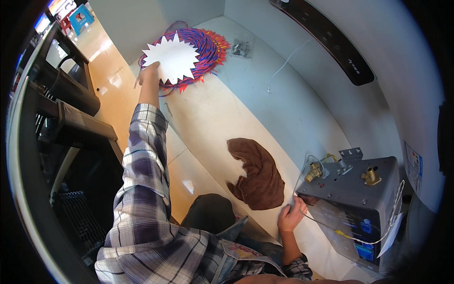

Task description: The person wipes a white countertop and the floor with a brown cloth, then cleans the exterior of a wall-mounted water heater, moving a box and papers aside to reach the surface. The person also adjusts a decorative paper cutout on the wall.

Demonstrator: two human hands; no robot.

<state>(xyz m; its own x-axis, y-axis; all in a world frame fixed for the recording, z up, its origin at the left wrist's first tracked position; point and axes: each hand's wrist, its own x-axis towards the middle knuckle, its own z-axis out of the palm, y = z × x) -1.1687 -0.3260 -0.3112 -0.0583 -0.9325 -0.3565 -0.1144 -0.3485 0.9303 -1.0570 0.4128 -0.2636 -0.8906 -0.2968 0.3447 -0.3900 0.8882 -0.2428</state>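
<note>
My left hand (pixel 150 72) reaches far forward, its thumb on the edge of a white card with a jagged, starburst rim (pixel 173 58). Beneath and behind the card lies a coil of twisted red and blue wire (pixel 209 44), with red and yellow jagged pieces at its far side. My right hand (pixel 292 214) is low at the right, fingers curled by the near corner of a dark gas water heater (pixel 354 191) with brass fittings. A thin grey cable (pixel 315 220) passes by those fingers; whether they grip it is unclear. Between the hands lies a crumpled brown cloth (pixel 260 174).
A small clear bag of hardware (pixel 242 46) lies beyond the coil. Along the right stands a large pale panel with a black control strip (pixel 330 41), a thin white wire hanging near it. Dark display appliances (pixel 83 120) line the left. A blue stool (pixel 81 18) stands farther off.
</note>
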